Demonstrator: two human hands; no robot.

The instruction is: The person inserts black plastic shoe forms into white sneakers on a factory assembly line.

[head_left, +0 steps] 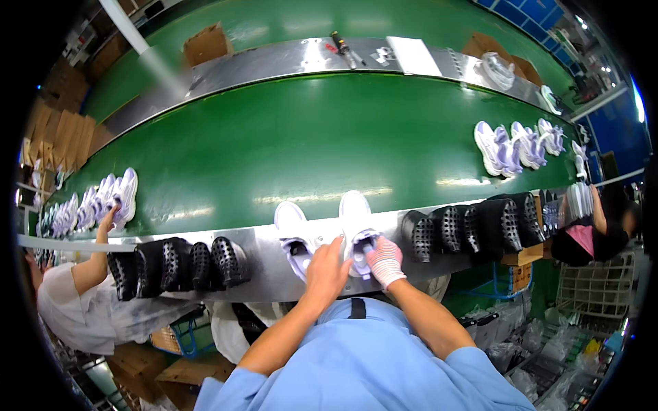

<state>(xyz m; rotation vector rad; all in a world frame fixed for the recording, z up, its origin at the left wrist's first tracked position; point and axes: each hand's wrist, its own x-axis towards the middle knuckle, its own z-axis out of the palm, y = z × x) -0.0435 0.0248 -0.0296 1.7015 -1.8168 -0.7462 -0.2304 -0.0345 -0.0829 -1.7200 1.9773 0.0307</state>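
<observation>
Two white sneakers with lilac linings sit side by side at the metal edge in front of me, toes pointing away. My left hand (327,271), bare, lies along the left side of the right-hand sneaker (355,211), its fingers close together against the shoe. In a striped glove, my right hand (385,263) grips the collar of that same sneaker from the right; its fingertips are partly hidden in the opening. The left-hand sneaker (290,220) stands just beyond my left hand, untouched.
A green conveyor belt (274,151) runs across. Black studded forms flank me: a left row (226,260) and a right row (473,226). More sneakers (488,147) stand far right and at left, where another person's hand (107,220) touches one. A screwdriver-like tool (340,46) lies on the far ledge.
</observation>
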